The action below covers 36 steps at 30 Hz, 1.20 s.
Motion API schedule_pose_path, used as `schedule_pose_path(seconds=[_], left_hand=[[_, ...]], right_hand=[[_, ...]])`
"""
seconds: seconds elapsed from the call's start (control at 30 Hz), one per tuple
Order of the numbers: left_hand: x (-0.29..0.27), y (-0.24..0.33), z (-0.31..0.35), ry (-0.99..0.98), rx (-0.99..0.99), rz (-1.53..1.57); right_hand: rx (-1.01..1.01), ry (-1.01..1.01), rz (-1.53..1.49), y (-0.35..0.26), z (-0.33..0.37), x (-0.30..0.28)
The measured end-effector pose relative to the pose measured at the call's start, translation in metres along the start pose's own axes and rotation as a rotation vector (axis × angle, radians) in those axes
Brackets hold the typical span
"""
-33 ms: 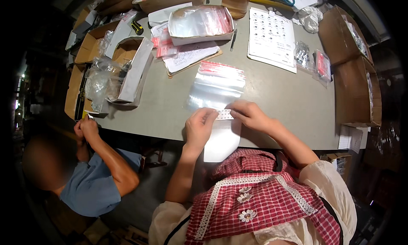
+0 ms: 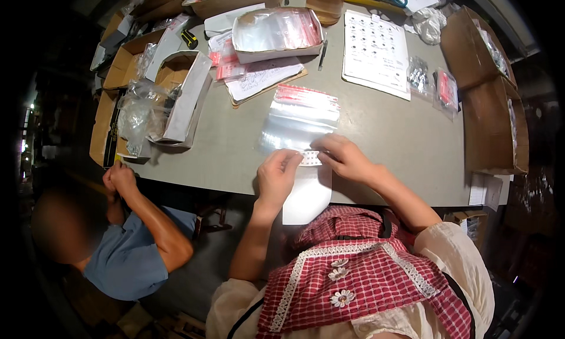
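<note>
Partly, the upper end of the white sheet (image 2: 307, 192) is covered by fingers, and the marks on its dotted strip (image 2: 311, 158) are too small to make out. The left hand (image 2: 275, 173) pinches the strip's left end between thumb and bent fingers; the right hand (image 2: 346, 159) curls over the right end, fingertips touching it, but whether they close on it I cannot tell. The sheet hangs over the near edge of the worktop (image 2: 229, 142), just below a stack of clear bags (image 2: 302, 118) whose lower edge is hard to trace through the glare.
</note>
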<state>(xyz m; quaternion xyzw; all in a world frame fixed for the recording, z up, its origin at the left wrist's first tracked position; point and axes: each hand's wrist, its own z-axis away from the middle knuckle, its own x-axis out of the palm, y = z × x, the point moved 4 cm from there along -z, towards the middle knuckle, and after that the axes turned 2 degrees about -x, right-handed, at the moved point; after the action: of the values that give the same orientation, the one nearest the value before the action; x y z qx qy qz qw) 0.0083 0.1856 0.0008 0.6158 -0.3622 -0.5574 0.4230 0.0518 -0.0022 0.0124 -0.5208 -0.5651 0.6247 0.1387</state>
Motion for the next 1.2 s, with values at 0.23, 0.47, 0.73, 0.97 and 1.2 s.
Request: schedule_pose_path(seconds=[0.23,0.47,0.73,0.97,1.2], left_hand=[[0.004,-0.002,0.002,0.039,0.035,-0.026],[0.004,-0.034,-0.003,-0.083,-0.272,0.223],[0.004,-0.046,-0.010,-0.146,-0.379,0.384],[0.000,-0.058,-0.011,-0.051,-0.225,0.195],[-0.004,-0.044,-0.009,-0.025,-0.104,-0.033]], right_hand=[[-0.156,0.081,0.350,-0.019,-0.006,0.012],[-0.272,0.141,0.550,-0.022,-0.002,0.023],[-0.303,0.166,0.564,-0.017,-0.006,0.029],[0.166,0.124,-0.063,0.014,-0.009,0.035],[0.271,0.080,-0.121,0.019,-0.001,0.042]])
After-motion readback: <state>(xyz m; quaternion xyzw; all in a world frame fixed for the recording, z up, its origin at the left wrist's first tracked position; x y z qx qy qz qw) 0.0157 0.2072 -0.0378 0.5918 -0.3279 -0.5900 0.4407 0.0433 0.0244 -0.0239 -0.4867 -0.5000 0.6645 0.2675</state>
